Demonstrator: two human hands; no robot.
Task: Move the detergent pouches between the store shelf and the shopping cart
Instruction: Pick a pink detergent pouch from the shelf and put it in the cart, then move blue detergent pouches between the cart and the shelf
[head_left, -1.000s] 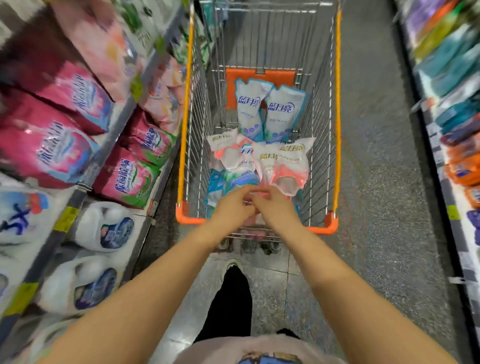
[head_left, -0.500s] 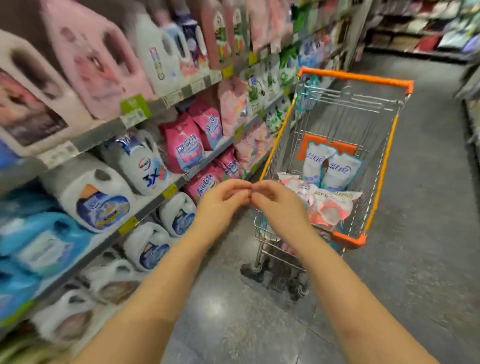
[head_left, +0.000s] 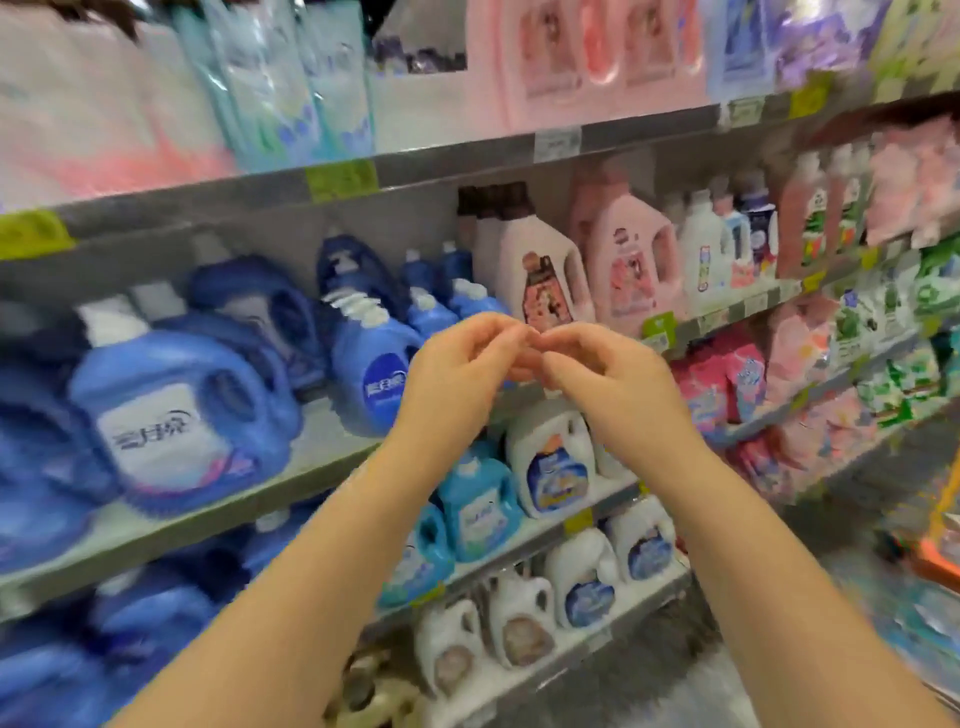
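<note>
Two bare hands are hovering before the store shelf (head_left: 332, 441) – the left hand (head_left: 452, 374) and right hand (head_left: 618, 384) are curling their fingers, fingertips touching each other, gripping nothing visible. Pink detergent pouches (head_left: 727, 379) are sitting toward the shelf's right end, near the blurred orange corner of the shopping cart (head_left: 941, 555).

The grey store shelf (head_left: 322, 449) carries blue detergent jugs (head_left: 176, 415), with pink jugs (head_left: 628, 260) alongside.

Detergent jugs (head_left: 171, 415) on store shelf (head_left: 322, 444)

Left hand (head_left: 457, 374), right hand (head_left: 613, 384): fingertips (head_left: 511, 333) together.
</note>
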